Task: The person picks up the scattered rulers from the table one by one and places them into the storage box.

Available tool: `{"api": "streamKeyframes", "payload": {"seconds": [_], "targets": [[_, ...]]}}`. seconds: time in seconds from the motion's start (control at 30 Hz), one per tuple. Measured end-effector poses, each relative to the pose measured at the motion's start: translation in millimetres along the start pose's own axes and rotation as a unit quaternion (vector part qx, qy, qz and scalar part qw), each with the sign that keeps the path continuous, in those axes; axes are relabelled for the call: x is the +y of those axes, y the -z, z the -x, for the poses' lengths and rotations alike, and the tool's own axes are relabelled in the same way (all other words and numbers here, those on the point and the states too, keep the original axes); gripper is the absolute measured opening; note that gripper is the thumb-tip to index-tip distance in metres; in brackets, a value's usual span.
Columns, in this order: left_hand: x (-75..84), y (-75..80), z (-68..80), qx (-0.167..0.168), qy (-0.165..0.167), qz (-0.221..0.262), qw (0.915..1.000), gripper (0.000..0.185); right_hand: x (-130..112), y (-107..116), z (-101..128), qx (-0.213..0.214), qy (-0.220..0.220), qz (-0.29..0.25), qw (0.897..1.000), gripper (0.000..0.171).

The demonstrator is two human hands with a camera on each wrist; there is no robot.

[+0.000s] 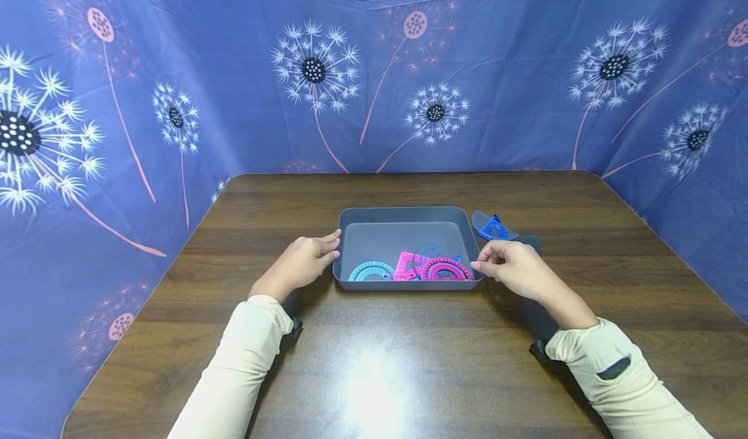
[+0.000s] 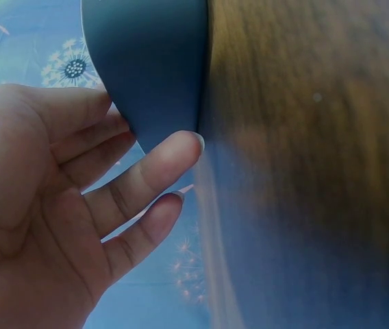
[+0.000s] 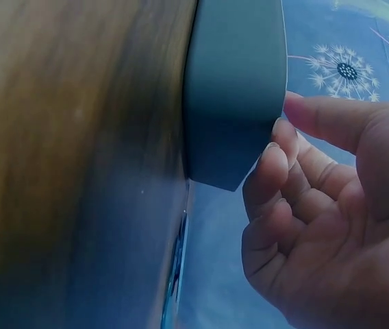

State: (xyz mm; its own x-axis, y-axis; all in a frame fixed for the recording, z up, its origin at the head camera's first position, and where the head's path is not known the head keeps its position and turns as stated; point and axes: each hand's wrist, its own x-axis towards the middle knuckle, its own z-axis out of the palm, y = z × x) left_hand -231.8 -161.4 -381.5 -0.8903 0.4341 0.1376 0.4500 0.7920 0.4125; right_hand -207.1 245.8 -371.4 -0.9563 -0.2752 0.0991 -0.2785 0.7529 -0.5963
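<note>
A grey rectangular tray (image 1: pixel 403 234) lies on the table. Inside, along its near side, are a light blue protractor (image 1: pixel 371 270), a pink set square (image 1: pixel 403 265), a pink protractor (image 1: pixel 447 269) and a clear bluish protractor (image 1: pixel 431 250), partly overlapping. My left hand (image 1: pixel 300 260) touches the tray's left wall with fairly straight fingers (image 2: pixel 157 164), nearest the front corner. At the right front corner my right hand (image 1: pixel 514 267) pinches the tray's rim, thumb on the edge and curled fingers (image 3: pixel 270 175) against the outer wall.
Just right of the tray lie a blue set square (image 1: pixel 495 228) and a clear protractor (image 1: pixel 480 221). A dark flat piece (image 1: pixel 532 241) shows partly behind my right hand. The wooden table (image 1: pixel 280 199) ends at a blue dandelion-print cloth (image 1: pixel 234 69).
</note>
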Motion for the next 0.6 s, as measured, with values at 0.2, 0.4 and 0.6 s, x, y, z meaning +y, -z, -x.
{"api": "streamKeyframes", "payload": {"seconds": [0.2,0.4,0.6], "targets": [[1.2,1.2,1.6,0.001,-0.004,-0.007,1.0000,0.038,0.8,5.7,1.1,0.023,0.015,0.016,0.999,0.016],[0.4,-4.8,2.9,0.003,-0.010,-0.021,0.9997,0.036,11.9,5.3,3.6,0.039,0.018,0.028,0.999,0.017],[33.0,-1.6,11.9,0.139,-0.105,0.043,0.9838,0.024,20.3,-0.8,2.8,0.026,0.011,0.018,0.999,0.018]]}}
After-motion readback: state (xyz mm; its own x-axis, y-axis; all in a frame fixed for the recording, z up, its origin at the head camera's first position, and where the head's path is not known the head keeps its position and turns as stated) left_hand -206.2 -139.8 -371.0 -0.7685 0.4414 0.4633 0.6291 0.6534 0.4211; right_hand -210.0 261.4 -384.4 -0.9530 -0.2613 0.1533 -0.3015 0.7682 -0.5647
